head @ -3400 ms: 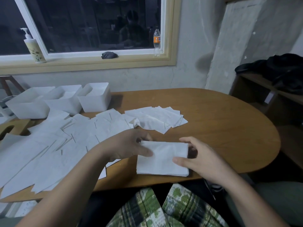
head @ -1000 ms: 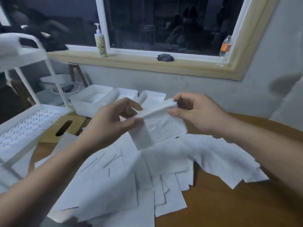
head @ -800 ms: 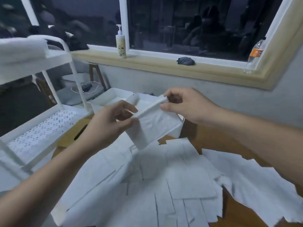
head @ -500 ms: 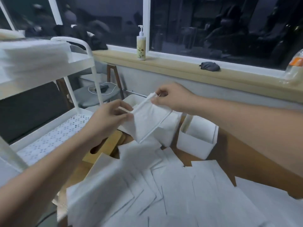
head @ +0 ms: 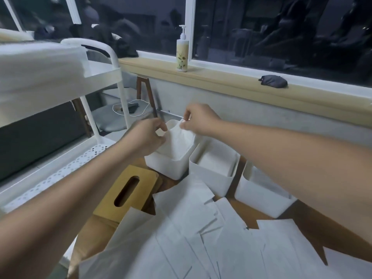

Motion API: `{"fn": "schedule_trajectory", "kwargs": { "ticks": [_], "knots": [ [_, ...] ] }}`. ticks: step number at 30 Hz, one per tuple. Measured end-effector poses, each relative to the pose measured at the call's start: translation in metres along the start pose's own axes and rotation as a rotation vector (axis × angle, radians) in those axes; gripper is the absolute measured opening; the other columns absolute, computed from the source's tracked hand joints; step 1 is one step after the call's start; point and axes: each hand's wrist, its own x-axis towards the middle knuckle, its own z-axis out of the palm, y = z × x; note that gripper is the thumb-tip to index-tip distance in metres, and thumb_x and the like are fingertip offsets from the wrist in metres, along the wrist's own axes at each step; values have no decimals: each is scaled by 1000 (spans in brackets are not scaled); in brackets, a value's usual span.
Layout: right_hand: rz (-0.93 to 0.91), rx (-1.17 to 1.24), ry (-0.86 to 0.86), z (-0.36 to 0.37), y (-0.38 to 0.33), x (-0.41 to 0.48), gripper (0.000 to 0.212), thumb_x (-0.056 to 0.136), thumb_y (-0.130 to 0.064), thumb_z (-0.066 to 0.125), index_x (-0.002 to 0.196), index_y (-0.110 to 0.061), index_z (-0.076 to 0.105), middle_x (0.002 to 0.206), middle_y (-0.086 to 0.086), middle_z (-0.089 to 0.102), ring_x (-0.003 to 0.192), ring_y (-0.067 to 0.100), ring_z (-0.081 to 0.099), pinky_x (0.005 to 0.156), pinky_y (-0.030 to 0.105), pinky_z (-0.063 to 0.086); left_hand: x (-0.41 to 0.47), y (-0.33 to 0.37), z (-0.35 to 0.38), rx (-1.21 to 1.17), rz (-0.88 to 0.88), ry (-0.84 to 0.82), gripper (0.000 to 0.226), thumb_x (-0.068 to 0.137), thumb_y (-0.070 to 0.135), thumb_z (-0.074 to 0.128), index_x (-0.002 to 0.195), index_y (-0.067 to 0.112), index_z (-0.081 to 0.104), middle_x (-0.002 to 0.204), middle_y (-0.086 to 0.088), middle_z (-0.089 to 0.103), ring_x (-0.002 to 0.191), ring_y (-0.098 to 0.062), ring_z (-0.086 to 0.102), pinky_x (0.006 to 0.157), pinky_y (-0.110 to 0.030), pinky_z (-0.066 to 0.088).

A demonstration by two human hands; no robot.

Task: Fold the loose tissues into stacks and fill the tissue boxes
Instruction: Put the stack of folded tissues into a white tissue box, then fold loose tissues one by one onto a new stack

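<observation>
A folded stack of white tissues (head: pixel 178 142) hangs between my two hands, its lower part inside the leftmost white tissue box (head: pixel 167 168). My left hand (head: pixel 148 136) pinches its left top corner and my right hand (head: pixel 198 119) pinches its right top corner. Two more white boxes stand to the right: the middle box (head: pixel 209 176) holds a flat stack of tissues, and the right box (head: pixel 261 196) is partly hidden by my right forearm. Loose white tissues (head: pixel 191 234) lie spread over the wooden table in front of the boxes.
A wooden box lid with a slot (head: pixel 126 191) lies left of the tissues. A white trolley (head: pixel 96 81) with shelves stands at the left. On the window sill are a pump bottle (head: pixel 182 55) and a dark cloth (head: pixel 273 81).
Both hands lifted the folded stack from the table's near edge, carried it left and forward, and lowered it into the leftmost box. The view has turned left toward the boxes.
</observation>
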Motion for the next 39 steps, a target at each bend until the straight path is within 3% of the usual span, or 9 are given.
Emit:
{"fn": "schedule_trajectory", "kwargs": {
  "ticks": [4,10,14,19,22,28,33,36,39],
  "knots": [
    [-37,-122,-3,15,-1,-7,21,90,-39,74,103,-27,64,108,2,69,100,31,64,84,39,56,9,-2,6,239,11,-92,35,94,32,75,127,35,62,98,7,69,86,-19,66,77,-42,65],
    [-82,-154,16,2,8,-22,26,96,-17,57,119,-26,63,118,3,66,109,34,61,90,43,54,19,19,5,337,226,-123,44,92,26,74,134,31,66,125,0,63,106,-24,63,80,-34,53],
    [-86,-166,-62,-4,24,-39,37,100,-28,60,136,-22,61,135,5,61,125,30,57,106,42,46,24,39,7,332,260,-384,63,88,37,77,147,46,57,130,5,61,111,-23,63,92,-35,55],
    [-99,-167,-121,-6,35,-61,43,106,-39,54,145,-22,59,145,5,59,134,27,55,117,44,36,30,44,17,421,229,-477,71,91,35,74,157,48,49,114,8,63,106,-22,62,94,-35,56],
    [-118,-143,-132,-9,36,-75,45,108,-39,50,148,-21,58,153,3,55,143,24,48,121,45,31,28,52,22,477,244,-470,70,97,29,69,161,41,45,98,9,52,98,-21,56,83,-30,47],
    [-127,-22,-75,-27,44,-113,40,109,-37,52,146,-24,59,152,-5,55,142,18,48,121,38,30,12,57,16,375,229,-358,65,95,22,69,157,37,53,114,1,60,101,-23,58,72,-28,44],
    [-124,57,-2,-50,50,-163,37,108,-38,55,144,-29,60,151,-10,56,134,12,52,115,37,37,-17,55,15,167,299,-64,38,100,26,69,138,31,68,137,2,68,121,-20,65,95,-36,54],
    [-111,86,23,-60,53,-199,36,108,-37,58,142,-29,61,147,-12,58,113,7,56,102,32,39,-53,74,12,66,382,37,32,100,25,71,132,27,71,130,6,70,116,-14,67,86,-28,51],
    [-93,97,61,-68,56,-239,34,106,-38,60,139,-30,63,143,-13,60,131,8,53,104,16,38,-95,102,11,-17,446,61,30,99,25,74,129,24,73,123,6,72,109,-14,69,81,-27,53]
  ]
}}
